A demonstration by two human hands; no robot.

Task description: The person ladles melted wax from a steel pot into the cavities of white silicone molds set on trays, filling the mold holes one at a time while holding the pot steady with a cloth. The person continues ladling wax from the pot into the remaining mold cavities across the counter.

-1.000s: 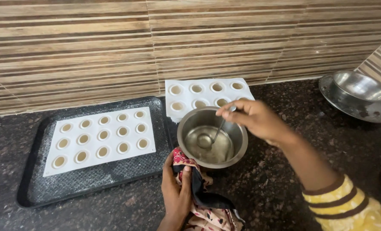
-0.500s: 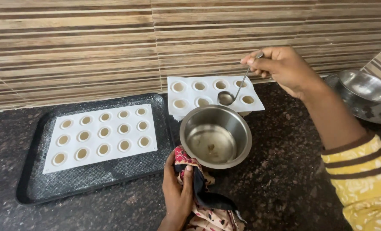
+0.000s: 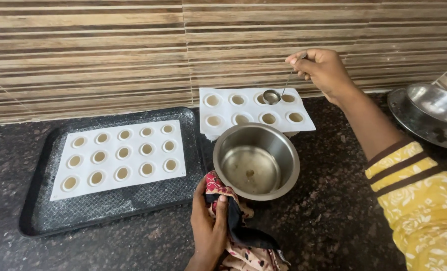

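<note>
My right hand (image 3: 323,68) holds the thin handle of a small steel ladle (image 3: 272,96), whose bowl hangs over the back row of a white mould (image 3: 303,123) with round cavities holding pale filling. My left hand (image 3: 211,226) grips a patterned cloth (image 3: 238,223) pressed against the near rim of a steel pot (image 3: 256,160), which is tilted toward me and nearly empty. A second white mould (image 3: 118,155) with several filled cavities lies on a black tray (image 3: 38,221) to the left.
Everything rests on a dark speckled stone counter (image 3: 328,216) against a striped tile wall. At the far right stand a steel plate (image 3: 409,118) and a steel bowl (image 3: 436,100) on it.
My right hand lifted the ladle out of the pot and carried it back and right over the far mould. The left hand stayed on the cloth at the pot's rim.
</note>
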